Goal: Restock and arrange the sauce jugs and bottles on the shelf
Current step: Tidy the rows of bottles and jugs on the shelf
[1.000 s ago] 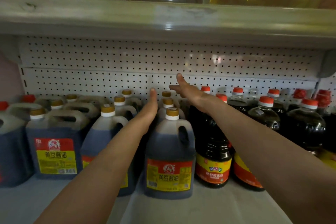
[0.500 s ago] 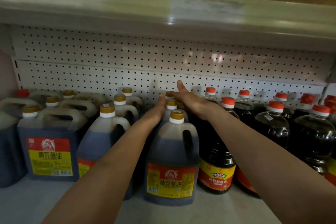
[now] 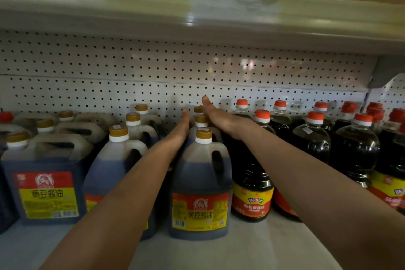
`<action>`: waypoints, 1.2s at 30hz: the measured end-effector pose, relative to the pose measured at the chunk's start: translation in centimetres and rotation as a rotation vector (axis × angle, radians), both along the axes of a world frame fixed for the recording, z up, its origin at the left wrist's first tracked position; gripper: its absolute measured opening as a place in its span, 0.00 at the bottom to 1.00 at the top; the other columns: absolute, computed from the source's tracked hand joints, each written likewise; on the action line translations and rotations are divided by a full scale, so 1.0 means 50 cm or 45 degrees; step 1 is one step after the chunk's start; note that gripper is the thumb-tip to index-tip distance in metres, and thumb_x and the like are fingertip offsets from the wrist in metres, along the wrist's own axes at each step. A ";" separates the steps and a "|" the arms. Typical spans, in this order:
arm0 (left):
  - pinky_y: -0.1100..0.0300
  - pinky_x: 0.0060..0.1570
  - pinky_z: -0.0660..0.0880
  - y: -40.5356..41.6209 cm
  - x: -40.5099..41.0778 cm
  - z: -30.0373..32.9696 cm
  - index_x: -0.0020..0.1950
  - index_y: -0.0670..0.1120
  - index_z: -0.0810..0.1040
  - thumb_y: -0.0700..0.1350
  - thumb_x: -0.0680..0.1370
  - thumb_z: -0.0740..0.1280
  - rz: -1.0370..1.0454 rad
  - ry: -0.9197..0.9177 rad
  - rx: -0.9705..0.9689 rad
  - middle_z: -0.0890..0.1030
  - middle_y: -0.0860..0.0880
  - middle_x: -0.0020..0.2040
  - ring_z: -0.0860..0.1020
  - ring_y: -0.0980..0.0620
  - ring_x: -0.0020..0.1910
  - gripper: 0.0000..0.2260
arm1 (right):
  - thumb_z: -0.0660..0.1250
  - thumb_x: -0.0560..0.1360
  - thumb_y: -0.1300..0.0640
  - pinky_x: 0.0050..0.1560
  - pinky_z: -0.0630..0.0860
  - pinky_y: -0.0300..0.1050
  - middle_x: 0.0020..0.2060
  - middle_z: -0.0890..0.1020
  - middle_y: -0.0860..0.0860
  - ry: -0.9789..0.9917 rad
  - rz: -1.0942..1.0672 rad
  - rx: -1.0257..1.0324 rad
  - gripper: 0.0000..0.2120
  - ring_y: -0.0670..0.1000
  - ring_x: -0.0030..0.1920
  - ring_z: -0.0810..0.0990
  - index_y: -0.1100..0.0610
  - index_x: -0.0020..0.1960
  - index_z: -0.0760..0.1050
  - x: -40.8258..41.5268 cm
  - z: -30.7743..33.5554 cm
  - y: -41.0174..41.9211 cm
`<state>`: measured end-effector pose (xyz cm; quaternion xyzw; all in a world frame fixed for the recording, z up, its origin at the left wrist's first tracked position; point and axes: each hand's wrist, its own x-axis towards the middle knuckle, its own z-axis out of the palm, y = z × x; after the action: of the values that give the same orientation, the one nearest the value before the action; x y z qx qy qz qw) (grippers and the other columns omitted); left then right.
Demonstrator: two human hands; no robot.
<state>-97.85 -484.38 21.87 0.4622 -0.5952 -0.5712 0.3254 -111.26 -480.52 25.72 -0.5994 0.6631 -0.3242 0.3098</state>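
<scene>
A row of soy sauce jugs with yellow caps runs back from the front jug [image 3: 200, 184] on the white shelf [image 3: 219, 252]. My left hand [image 3: 182, 126] lies flat against the left side of the jugs behind it, fingers straight. Reaching in from the right, my right hand [image 3: 215, 115] rests over the rear jugs [image 3: 200, 121] with its thumb up by the pegboard; its fingers are hidden behind the jugs. Dark round bottles [image 3: 252, 186] with red caps stand just right of this row.
More yellow-capped jugs [image 3: 47, 173] fill the shelf's left side. Red-capped bottles [image 3: 355, 149] crowd the right. A white pegboard wall [image 3: 153, 68] backs the shelf, and the upper shelf edge [image 3: 197, 15] hangs low overhead. Bare shelf lies along the front edge.
Both hands have reached deeper and lower around the rear jugs of the middle row, closing in on either side. The camera has moved closer.
</scene>
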 end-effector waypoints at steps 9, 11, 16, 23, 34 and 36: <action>0.50 0.62 0.70 0.027 0.013 -0.006 0.69 0.50 0.75 0.71 0.79 0.43 -0.068 -0.005 -0.007 0.79 0.42 0.65 0.78 0.45 0.59 0.36 | 0.42 0.72 0.22 0.78 0.56 0.59 0.78 0.65 0.52 -0.098 -0.091 -0.054 0.45 0.56 0.77 0.63 0.49 0.79 0.62 0.008 0.018 0.040; 0.52 0.59 0.70 0.047 0.023 -0.009 0.64 0.52 0.78 0.71 0.79 0.44 -0.056 0.011 -0.085 0.81 0.45 0.60 0.78 0.47 0.57 0.34 | 0.45 0.75 0.24 0.78 0.57 0.57 0.79 0.63 0.52 -0.262 -0.085 -0.216 0.43 0.54 0.78 0.62 0.50 0.79 0.60 -0.004 0.017 0.069; 0.47 0.74 0.62 0.128 0.059 -0.056 0.76 0.52 0.67 0.78 0.72 0.49 0.100 0.050 -0.181 0.68 0.46 0.76 0.68 0.45 0.73 0.43 | 0.49 0.75 0.25 0.79 0.56 0.51 0.76 0.68 0.45 -0.439 0.018 -0.240 0.41 0.47 0.76 0.64 0.50 0.78 0.62 -0.018 -0.055 0.169; 0.47 0.76 0.59 0.177 0.062 -0.099 0.78 0.52 0.64 0.66 0.82 0.45 0.260 0.121 -0.285 0.65 0.45 0.77 0.64 0.45 0.75 0.30 | 0.48 0.76 0.26 0.77 0.60 0.57 0.73 0.72 0.52 -0.455 -0.116 -0.270 0.38 0.53 0.74 0.68 0.48 0.74 0.69 0.035 -0.113 0.202; 0.51 0.74 0.59 0.201 0.059 -0.086 0.77 0.52 0.66 0.66 0.81 0.42 0.218 -0.016 -0.342 0.66 0.44 0.77 0.64 0.43 0.76 0.32 | 0.50 0.80 0.31 0.73 0.65 0.50 0.65 0.79 0.49 -0.488 -0.078 -0.253 0.27 0.50 0.68 0.75 0.45 0.64 0.77 0.035 -0.119 0.214; 0.49 0.75 0.60 0.207 0.077 -0.092 0.79 0.55 0.60 0.68 0.80 0.47 0.162 0.014 -0.357 0.63 0.46 0.79 0.63 0.44 0.76 0.31 | 0.53 0.81 0.34 0.71 0.65 0.47 0.69 0.77 0.48 -0.433 -0.032 -0.303 0.25 0.48 0.71 0.72 0.44 0.70 0.73 0.034 -0.129 0.230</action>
<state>-94.01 -474.04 17.29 0.4460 -0.6369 -0.4632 0.4254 -109.55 -469.03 19.26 -0.5601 0.5657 -0.5006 0.3401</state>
